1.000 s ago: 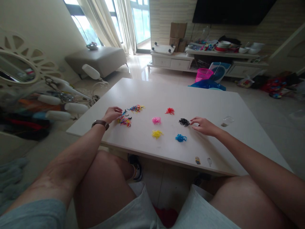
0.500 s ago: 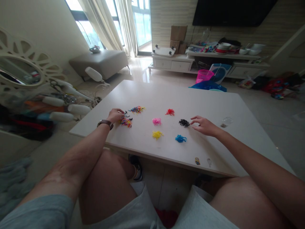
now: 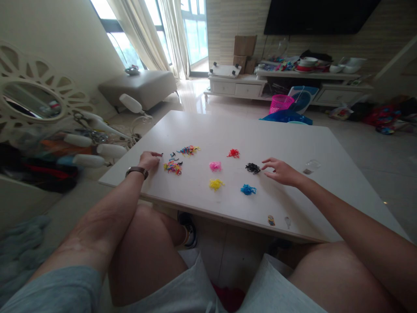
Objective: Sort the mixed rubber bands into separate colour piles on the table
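My left hand (image 3: 150,160) is at the left of the white table (image 3: 276,134), fingers drawn together, with a small black rubber band (image 3: 162,154) at the fingertips. Right of it lie a mixed pile of coloured rubber bands (image 3: 173,167), a few loose black bands (image 3: 172,154) and a second mixed pile (image 3: 189,150). My right hand (image 3: 276,171) hovers open, fingers apart, beside a black band pile (image 3: 253,168). Single-colour piles lie between the hands: red (image 3: 233,153), pink (image 3: 215,166), yellow (image 3: 216,184) and blue (image 3: 248,189).
A minion figure (image 3: 271,220) and a small clear piece (image 3: 287,222) lie near the front edge. A clear plastic container (image 3: 312,166) sits at the right. Beyond the table are a pink basket (image 3: 280,103) and a blue object (image 3: 286,116). A white lamp (image 3: 110,151) stands at the left.
My left hand has moved left, away from the mixed pile, uncovering more of it and the loose black bands. My right hand has stayed beside the black pile.
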Demonstrator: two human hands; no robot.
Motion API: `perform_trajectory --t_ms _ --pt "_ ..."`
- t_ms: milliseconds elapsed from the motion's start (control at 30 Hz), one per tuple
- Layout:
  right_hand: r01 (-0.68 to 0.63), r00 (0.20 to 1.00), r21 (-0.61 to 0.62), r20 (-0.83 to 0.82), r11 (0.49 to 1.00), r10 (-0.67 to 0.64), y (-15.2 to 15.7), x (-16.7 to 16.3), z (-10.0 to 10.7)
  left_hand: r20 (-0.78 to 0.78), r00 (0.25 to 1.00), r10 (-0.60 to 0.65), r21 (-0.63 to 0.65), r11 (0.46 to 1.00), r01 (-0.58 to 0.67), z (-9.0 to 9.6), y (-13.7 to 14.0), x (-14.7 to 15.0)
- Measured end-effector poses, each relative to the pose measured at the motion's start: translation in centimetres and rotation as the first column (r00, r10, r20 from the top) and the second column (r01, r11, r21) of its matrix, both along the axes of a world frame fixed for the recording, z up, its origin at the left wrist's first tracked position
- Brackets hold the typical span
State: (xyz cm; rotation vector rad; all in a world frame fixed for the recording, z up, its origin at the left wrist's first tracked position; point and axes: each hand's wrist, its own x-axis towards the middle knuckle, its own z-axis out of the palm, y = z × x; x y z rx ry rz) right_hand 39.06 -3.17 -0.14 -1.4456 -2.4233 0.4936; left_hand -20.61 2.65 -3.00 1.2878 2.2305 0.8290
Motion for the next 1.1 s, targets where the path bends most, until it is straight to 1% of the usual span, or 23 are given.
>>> perform_trajectory --t_ms 100,200,300,533,667,733,867,967,1100 --pt "-0.005 1.0 0.006 -0.003 1.0 0.005 0.0 0.1 -0.1 -0.042 0.998 -0.046 -0.032 0.999 0.045 0.0 0.0 0.4" --pt "-0.016 1.0 0.01 0.0 1.0 0.016 0.1 0.3 -0.3 -0.085 0.995 -0.053 -0.026 0.998 0.051 0.3 0.2 0.9" --pt "-0.019 1.0 -0.004 -0.005 1.0 0.019 0.2 0.4 -0.5 -0.09 0.994 -0.055 -0.021 0.998 0.053 0.5 0.5 1.5" --pt "-0.021 1.0 -0.009 0.0 1.0 0.021 0.0 0.3 -0.4 0.0 0.99 -0.141 -0.004 0.99 0.141 0.7 0.9 2.4" --pt "-0.015 1.0 -0.016 0.003 1.0 0.015 0.0 0.2 -0.3 0.076 0.978 -0.195 -0.001 0.981 0.196 1.1 0.9 3.2" --pt "-0.013 1.0 -0.02 -0.003 1.0 0.013 -0.1 0.1 -0.2 0.086 0.973 -0.216 0.013 0.976 0.216 1.4 0.9 3.7" --pt "-0.029 1.0 -0.019 -0.008 0.999 0.029 -0.1 0.1 -0.3 0.055 0.973 -0.225 0.067 0.973 0.222 1.7 1.0 4.6" --pt "-0.027 1.0 -0.021 -0.013 0.999 0.026 -0.1 0.1 -0.4 0.047 0.973 -0.224 0.08 0.972 0.22 1.8 1.2 5.2" --pt "-0.03 0.999 -0.031 -0.02 0.999 0.03 -0.1 0.1 -0.4 0.122 0.959 -0.254 0.088 0.966 0.245 1.8 1.5 6.1"
